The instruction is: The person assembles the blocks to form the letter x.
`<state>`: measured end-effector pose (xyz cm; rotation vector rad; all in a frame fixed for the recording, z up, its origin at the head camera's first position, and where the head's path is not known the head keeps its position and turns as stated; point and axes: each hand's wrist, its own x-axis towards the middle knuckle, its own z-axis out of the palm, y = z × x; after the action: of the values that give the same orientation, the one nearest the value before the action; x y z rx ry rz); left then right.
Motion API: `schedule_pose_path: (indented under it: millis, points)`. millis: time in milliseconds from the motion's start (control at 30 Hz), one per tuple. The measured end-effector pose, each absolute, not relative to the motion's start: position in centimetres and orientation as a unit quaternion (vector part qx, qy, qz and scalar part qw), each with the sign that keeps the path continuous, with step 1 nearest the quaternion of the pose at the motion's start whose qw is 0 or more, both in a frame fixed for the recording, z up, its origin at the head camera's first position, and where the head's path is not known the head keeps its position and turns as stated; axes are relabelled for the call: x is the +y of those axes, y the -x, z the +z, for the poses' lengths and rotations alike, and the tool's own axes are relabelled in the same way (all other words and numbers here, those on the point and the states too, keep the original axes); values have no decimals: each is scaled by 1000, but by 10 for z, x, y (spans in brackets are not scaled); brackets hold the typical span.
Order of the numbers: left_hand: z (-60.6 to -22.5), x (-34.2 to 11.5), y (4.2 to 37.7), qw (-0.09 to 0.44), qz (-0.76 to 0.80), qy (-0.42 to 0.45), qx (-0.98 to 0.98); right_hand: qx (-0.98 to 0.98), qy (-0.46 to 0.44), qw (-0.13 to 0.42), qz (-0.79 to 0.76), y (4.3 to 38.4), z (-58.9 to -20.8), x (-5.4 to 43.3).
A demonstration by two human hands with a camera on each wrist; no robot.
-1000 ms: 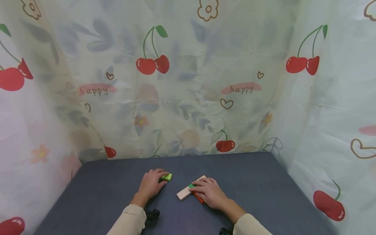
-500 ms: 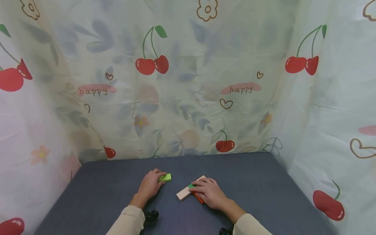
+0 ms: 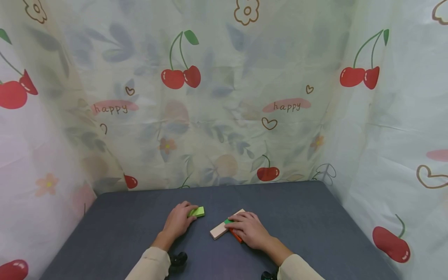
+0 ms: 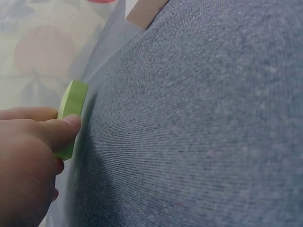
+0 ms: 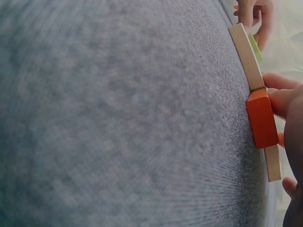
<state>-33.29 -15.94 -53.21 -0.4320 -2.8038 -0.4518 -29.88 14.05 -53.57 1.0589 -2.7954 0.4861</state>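
Note:
My left hand (image 3: 177, 220) pinches a light green block (image 3: 198, 212) between thumb and fingers, left of the other blocks. In the left wrist view the thumb presses the near face of the light green block (image 4: 73, 101). My right hand (image 3: 251, 230) lies over a row of blocks, its fingers reaching across it. The row has a pale wooden block (image 3: 219, 230), a darker green block (image 3: 228, 221) partly under the fingers, and another pale wooden end (image 3: 241, 211). An orange-red block (image 3: 236, 235) stands out from the row toward me; the right wrist view shows its orange end (image 5: 262, 120).
A dark grey cloth-covered table (image 3: 297, 217) lies under both hands. Curtains (image 3: 224, 97) printed with cherries and flowers close it in at the back and sides. Black devices (image 3: 178, 258) sit at both wrists, below the cream sleeves (image 3: 150, 264).
The light green block has turned slightly in my left hand and shows more of its top; that hand has shifted slightly left. My right hand and the block row look still.

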Motion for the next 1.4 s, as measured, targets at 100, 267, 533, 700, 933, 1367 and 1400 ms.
schedule_pose_path:
  millis: [100,267,533,700,933,1367,1400]
  points:
    - [-531,-159,332,136,-161,153,-965,-922,-349,57,159,299,-535,141]
    - [-529,-159,329,144,-157,154,-965,-922,-350,56,157,299,-535,141]
    - [-531,-159,324,160,-166,151,-961,-921,-351,56,161,299,-537,141]
    - [-531,-158,322,165,-187,150,-957,-922,-347,55,161,299,-537,141]
    - [-529,-153,324,171,-200,163,-951,-923,-346,56,161,299,-537,141]
    - [-524,-145,323,191,-211,195,-939,-925,-341,51,161,299,-536,140]
    - [-523,-145,323,190,-213,197,-938,-925,-341,51,163,299,-536,140]
